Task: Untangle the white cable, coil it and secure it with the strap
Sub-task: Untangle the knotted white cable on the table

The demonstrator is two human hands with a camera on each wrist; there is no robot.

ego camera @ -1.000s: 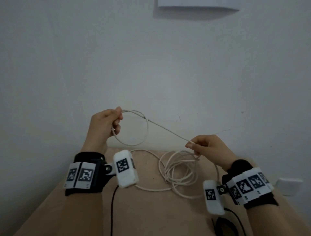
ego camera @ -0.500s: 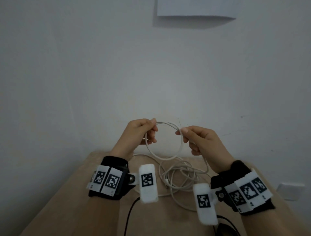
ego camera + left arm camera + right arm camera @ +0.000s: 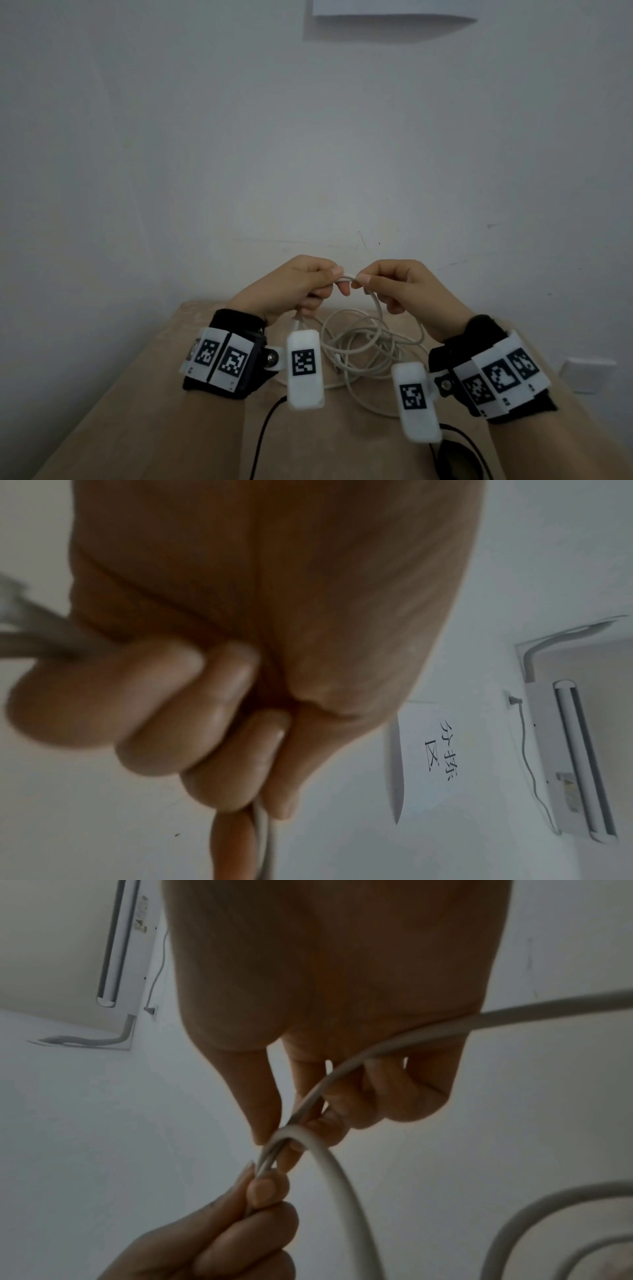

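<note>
Her right hand (image 3: pixel 404 287) had swung in to meet the left hand (image 3: pixel 291 291), both pinching the white cable (image 3: pixel 346 279), adding another loop while most still lay tangled on the table (image 3: pixel 144 404).

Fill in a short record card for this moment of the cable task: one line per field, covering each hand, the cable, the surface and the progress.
left hand: left hand pinches the white cable at the top of a loop
right hand: right hand pinches the same cable right beside it
cable: one small loop held up between the hands, the rest lying in loose tangled loops on the table
surface: tan table against a white wall
progress: coiling begun, most cable uncoiled; no strap visible
</note>
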